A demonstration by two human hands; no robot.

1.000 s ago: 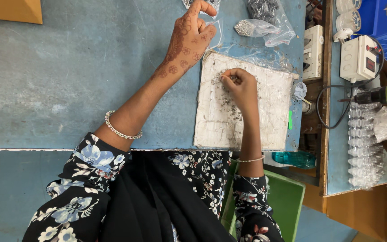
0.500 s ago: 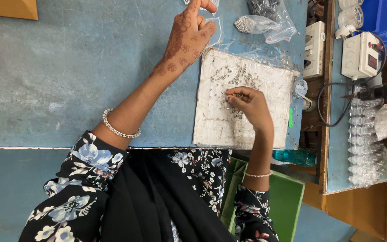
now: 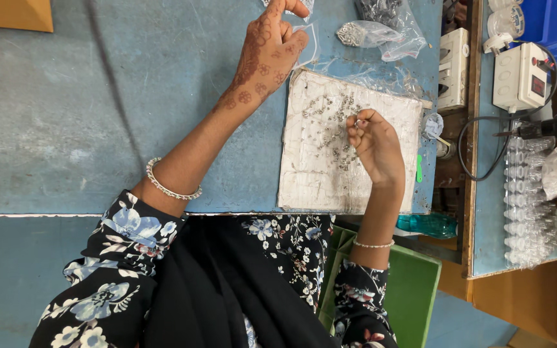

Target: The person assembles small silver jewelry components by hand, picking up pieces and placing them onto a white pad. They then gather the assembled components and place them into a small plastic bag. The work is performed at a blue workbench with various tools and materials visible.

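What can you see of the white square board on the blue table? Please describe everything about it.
The white board is a flat, roughly square slab, rough and worn, perhaps foam. It lies flat at the near edge of the blue table, slightly turned. Many small metal parts are scattered over its upper middle. The right hand rests on it, fingertips pinched together among the parts. Clear plastic film lies at its far edge.

Bare blue table (image 3: 98,96) lies left; plastic bags (image 3: 381,29) crowd beyond the board (image 3: 317,174).

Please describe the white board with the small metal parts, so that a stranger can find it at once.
On the blue table, look under the right hand. The white board lies there, square, worn, strewn with small metal parts, unlike the clear bags beyond.
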